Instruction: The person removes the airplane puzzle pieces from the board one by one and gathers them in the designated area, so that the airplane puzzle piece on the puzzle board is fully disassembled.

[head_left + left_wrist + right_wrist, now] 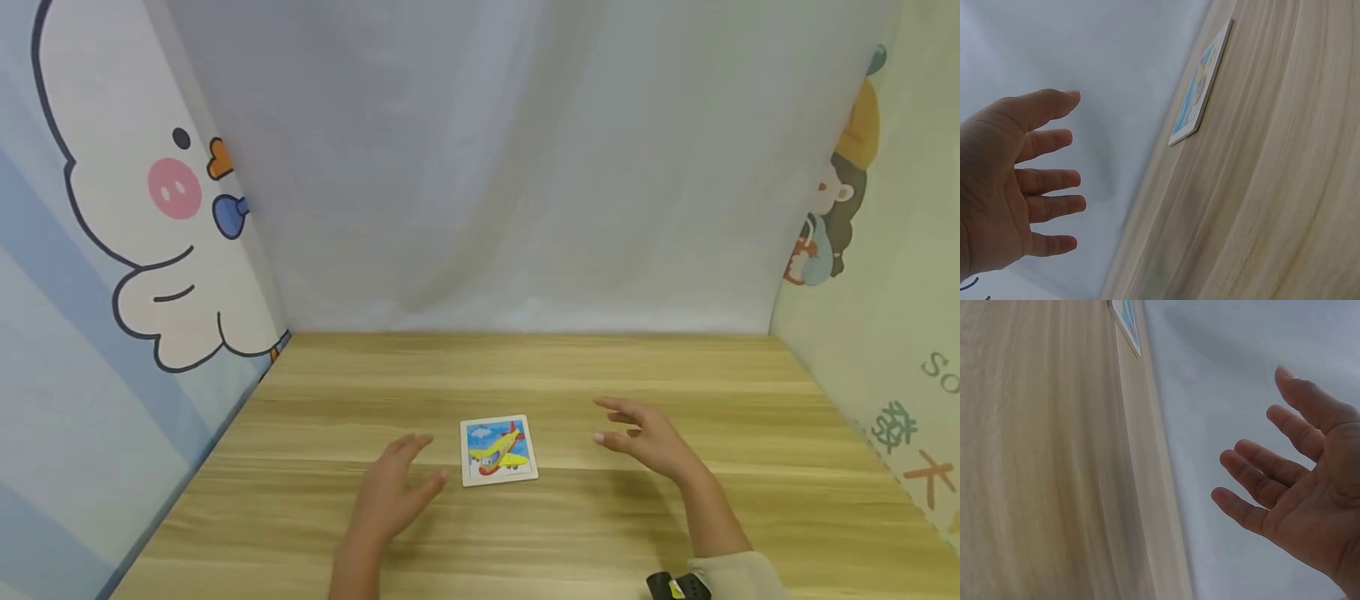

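A square picture puzzle (498, 451) with a pale frame lies flat on the table, showing a yellow and red airplane against blue sky. Just left of it my left hand (392, 490) hovers over the wood, fingers relaxed and thumb spread, holding nothing. To the right, farther from the puzzle, my right hand (651, 438) is also raised, its fingers loosely extended and its palm turned inward. In the left wrist view the puzzle (1200, 87) appears beyond my thumb. Only a corner of the puzzle (1127, 324) shows in the right wrist view.
The wood-grain table (300, 500) meets a pale hanging cloth (480, 167) at its back edge. A panel with a cartoon duck (112, 208) borders the left side; another printed panel (885, 333) borders the right. A dark band (677, 586) circles my right wrist by the sleeve.
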Motion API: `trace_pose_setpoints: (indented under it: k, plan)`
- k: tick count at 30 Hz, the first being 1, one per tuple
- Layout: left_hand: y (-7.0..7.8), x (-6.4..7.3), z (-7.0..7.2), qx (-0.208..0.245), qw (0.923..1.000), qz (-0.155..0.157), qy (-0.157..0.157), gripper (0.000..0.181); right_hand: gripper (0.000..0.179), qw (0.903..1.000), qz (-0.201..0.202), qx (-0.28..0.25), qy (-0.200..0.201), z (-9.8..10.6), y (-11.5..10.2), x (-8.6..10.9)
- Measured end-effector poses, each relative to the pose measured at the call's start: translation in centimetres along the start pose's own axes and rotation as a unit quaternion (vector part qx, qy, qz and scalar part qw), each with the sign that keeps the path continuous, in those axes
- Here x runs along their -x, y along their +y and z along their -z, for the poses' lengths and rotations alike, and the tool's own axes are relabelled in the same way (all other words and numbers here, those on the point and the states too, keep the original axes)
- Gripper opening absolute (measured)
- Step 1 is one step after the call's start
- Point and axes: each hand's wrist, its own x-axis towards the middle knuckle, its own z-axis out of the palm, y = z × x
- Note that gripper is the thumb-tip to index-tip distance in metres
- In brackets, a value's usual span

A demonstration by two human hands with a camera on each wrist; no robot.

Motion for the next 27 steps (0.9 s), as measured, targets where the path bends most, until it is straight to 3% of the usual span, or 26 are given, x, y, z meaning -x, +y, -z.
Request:
trace_pose_setpoints:
  k: [15, 22, 27]
  plan:
    - [1.4, -0.9, -2.4, -0.023, 0.9983, 0.011, -0.053, 0.052, 0.051, 0.9997, 0.012, -0.003, -0.020, -1.7, 0.2, -2.0]
    - [1.6, -1.1, -3.4, -0.035, 0.9974, -0.005, -0.063, 0.051, 0.049, 0.9994, 0.018, -0.008, -0.027, -2.5, -0.3, -2.6]
    - [1.7, -1.3, -4.3, -0.047, 0.9963, 0.002, -0.072, 0.049, 0.050, 0.9991, 0.025, -0.007, -0.032, -3.1, -0.3, -3.0]
